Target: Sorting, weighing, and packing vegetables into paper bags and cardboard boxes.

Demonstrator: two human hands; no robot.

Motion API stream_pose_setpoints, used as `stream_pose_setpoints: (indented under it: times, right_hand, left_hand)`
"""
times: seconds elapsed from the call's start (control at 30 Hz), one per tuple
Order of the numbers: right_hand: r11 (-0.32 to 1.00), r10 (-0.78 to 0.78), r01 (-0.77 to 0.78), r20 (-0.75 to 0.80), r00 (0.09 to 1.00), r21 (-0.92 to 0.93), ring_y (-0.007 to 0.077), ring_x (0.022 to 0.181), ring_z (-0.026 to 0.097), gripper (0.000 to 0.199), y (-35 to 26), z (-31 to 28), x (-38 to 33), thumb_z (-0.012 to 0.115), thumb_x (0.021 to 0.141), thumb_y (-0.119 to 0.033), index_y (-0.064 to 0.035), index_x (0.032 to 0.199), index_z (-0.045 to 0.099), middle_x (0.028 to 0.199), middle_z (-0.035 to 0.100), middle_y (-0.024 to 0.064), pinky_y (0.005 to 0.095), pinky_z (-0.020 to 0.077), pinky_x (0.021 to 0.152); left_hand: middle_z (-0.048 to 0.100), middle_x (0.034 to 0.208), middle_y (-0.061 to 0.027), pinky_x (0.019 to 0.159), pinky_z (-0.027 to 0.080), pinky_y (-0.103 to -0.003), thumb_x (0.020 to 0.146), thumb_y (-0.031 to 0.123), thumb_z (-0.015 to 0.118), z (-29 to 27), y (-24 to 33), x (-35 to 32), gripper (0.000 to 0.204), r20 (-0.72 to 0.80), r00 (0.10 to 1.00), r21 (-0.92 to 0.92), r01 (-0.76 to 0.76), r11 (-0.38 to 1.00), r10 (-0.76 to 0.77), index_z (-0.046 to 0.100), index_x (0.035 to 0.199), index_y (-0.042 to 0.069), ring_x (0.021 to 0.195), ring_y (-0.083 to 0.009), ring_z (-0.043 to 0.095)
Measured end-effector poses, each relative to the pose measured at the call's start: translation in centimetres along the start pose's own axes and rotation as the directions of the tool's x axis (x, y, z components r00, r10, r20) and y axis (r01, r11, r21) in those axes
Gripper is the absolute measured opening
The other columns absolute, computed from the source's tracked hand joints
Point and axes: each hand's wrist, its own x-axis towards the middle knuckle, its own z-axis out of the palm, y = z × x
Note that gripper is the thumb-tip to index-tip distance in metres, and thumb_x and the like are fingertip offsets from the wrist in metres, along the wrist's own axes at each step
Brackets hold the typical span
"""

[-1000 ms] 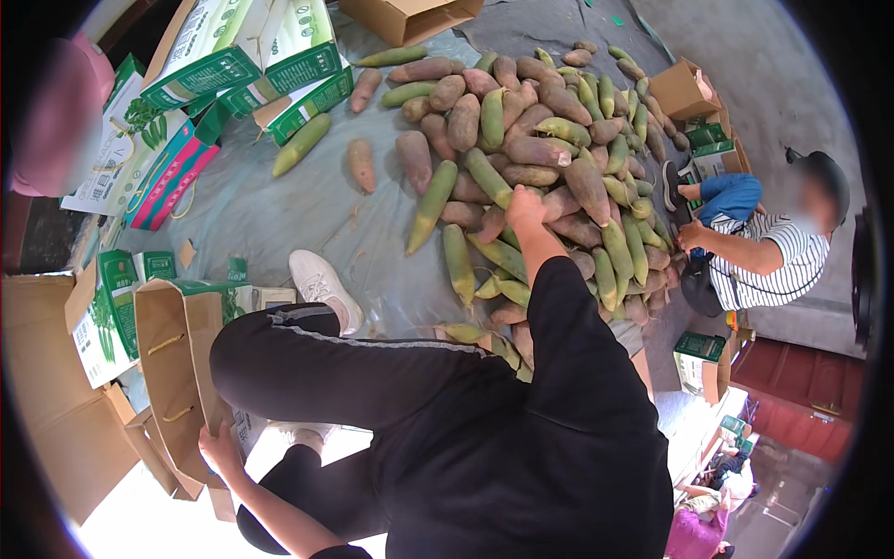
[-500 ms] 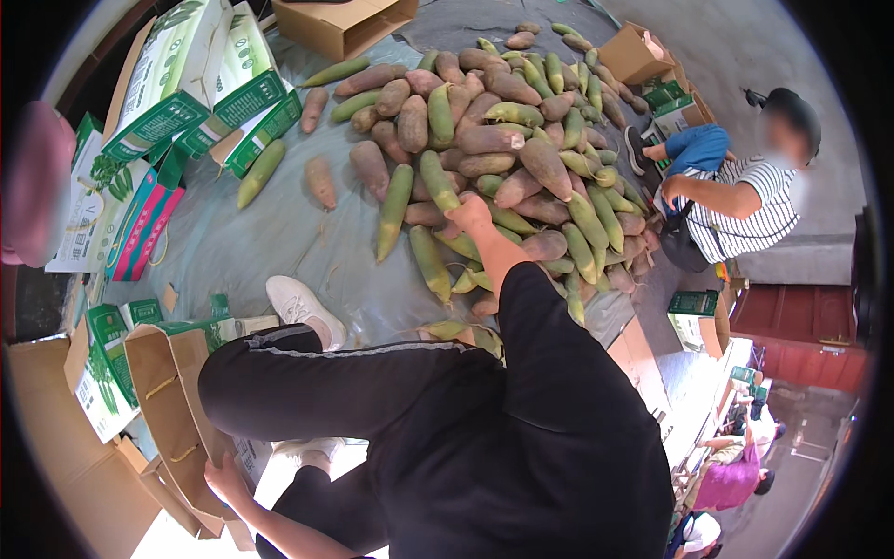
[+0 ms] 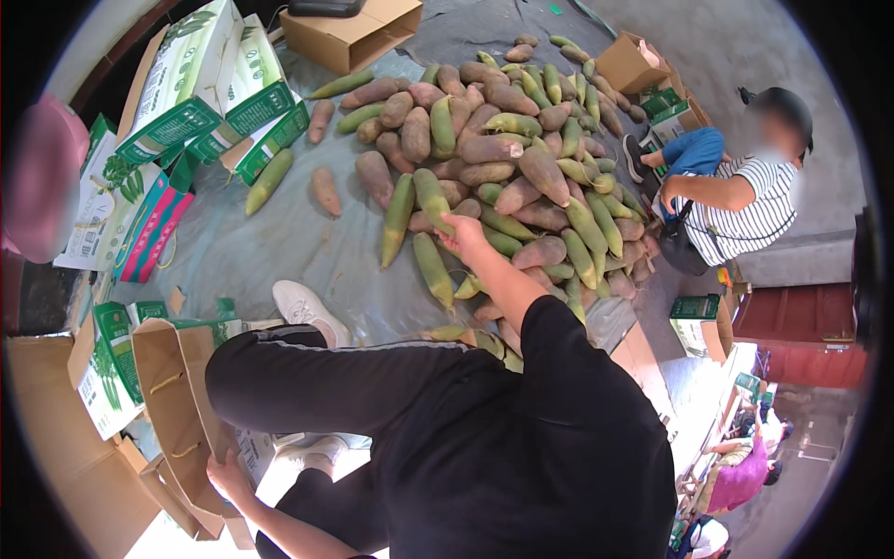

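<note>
Reaching into the pile (image 3: 521,158), our right hand (image 3: 463,231) has its fingers curled on a green shoot (image 3: 433,197) at the pile's near edge; pulling it could roll neighbours loose. Left hand (image 3: 226,473) pinches the bag (image 3: 177,410) rim, which might slip.

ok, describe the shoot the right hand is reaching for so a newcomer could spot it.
Start at the big pile of bamboo shoots on the grey tarp. At its near edge, the right hand touches a green-yellow shoot pointing away from the person. Most shoots behind it are brown; a greener one lies to its left.
</note>
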Motion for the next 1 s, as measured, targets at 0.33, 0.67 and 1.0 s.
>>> stream_pose_setpoints:
  times: [0.33, 0.67, 1.0]
  right_hand:
    - [0.998, -0.019, 0.012, 0.119, 0.993, 0.060, 0.0156, 0.074, 0.062, 0.023, 1.1, 2.1, -0.9, 0.064, 0.082, -0.023, -0.0068, 0.098, 0.061, 0.093, 0.063, 0.0036, 0.0265, 0.0417, 0.060]
    - [0.997, -0.022, 0.038, 0.228, 0.973, -0.066, 0.0145, 0.079, 0.059, 0.022, 1.3, 3.3, -2.2, 0.063, 0.082, -0.021, -0.0057, 0.097, 0.063, 0.092, 0.062, 0.0030, 0.0259, 0.0430, 0.063]
    - [0.883, -0.170, 0.377, 0.559, 0.811, -0.279, 0.0124, 0.081, 0.057, 0.028, -3.2, 10.1, -7.4, 0.065, 0.081, -0.021, -0.0026, 0.101, 0.063, 0.090, 0.063, 0.0020, 0.0281, 0.0453, 0.073]
  left_hand:
    - [0.064, 0.092, -0.0220, 0.078, 0.046, -0.042, 0.075, 0.014, 0.062, 0.2, -0.7, 0.1, 0.030, 0.003, 1.000, 0.049, 0.007, 0.999, -0.007, 0.062, 0.099, -0.005, 0.086, -0.0366, 0.061]
    - [0.065, 0.091, -0.0207, 0.078, 0.045, -0.042, 0.075, 0.013, 0.061, 0.3, -0.3, 0.1, 0.030, 0.006, 1.000, 0.031, -0.005, 1.000, 0.005, 0.063, 0.099, -0.004, 0.084, -0.0356, 0.062]
    - [0.063, 0.085, -0.0186, 0.073, 0.047, -0.043, 0.069, 0.021, 0.067, 0.0, 0.3, -0.6, 0.028, -0.081, 0.996, 0.094, 0.055, 0.994, -0.047, 0.064, 0.091, 0.003, 0.083, -0.0354, 0.061]
